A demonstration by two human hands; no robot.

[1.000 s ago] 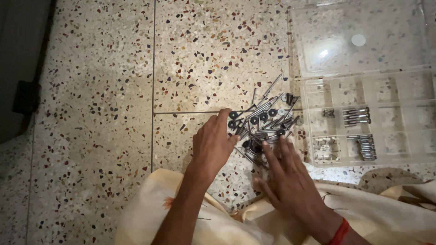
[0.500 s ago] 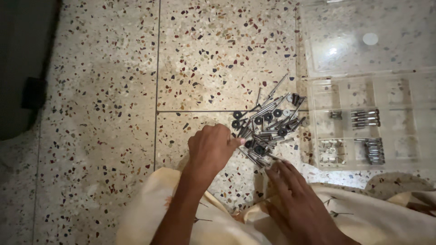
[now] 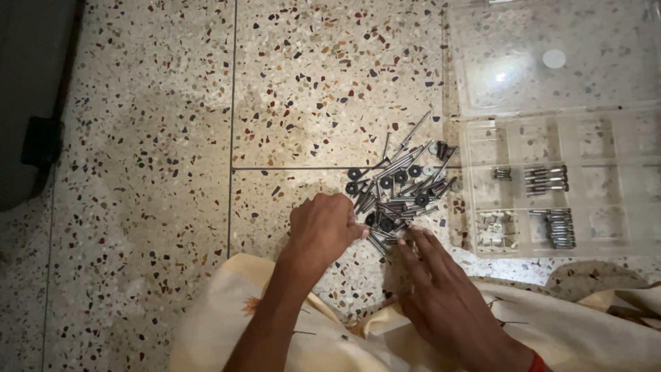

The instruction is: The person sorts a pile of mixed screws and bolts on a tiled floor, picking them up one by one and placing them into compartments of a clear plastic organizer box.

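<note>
A pile of metal screws, long bolts and black washers [image 3: 403, 189] lies on the speckled terrazzo floor. My left hand [image 3: 322, 231] rests at the pile's left near edge. Its fingers are curled in and its fingertips touch the nearest pieces; I see nothing held in it. My right hand [image 3: 434, 286] lies flat at the pile's near edge, fingers spread, tips on the closest screws. To the right of the pile stands a clear plastic compartment box [image 3: 475, 148]. Sorted bolts [image 3: 546, 179] lie in some of its cells.
The box's clear lid [image 3: 551, 62] lies open behind it on the floor. Cream patterned cloth [image 3: 330, 337] covers my lap at the bottom. A dark object [image 3: 38, 141] sits at the left edge beside a dark surface.
My left hand drew back from the pile's far left towards me and curled its fingers. My right hand slid off the pile to its near edge.
</note>
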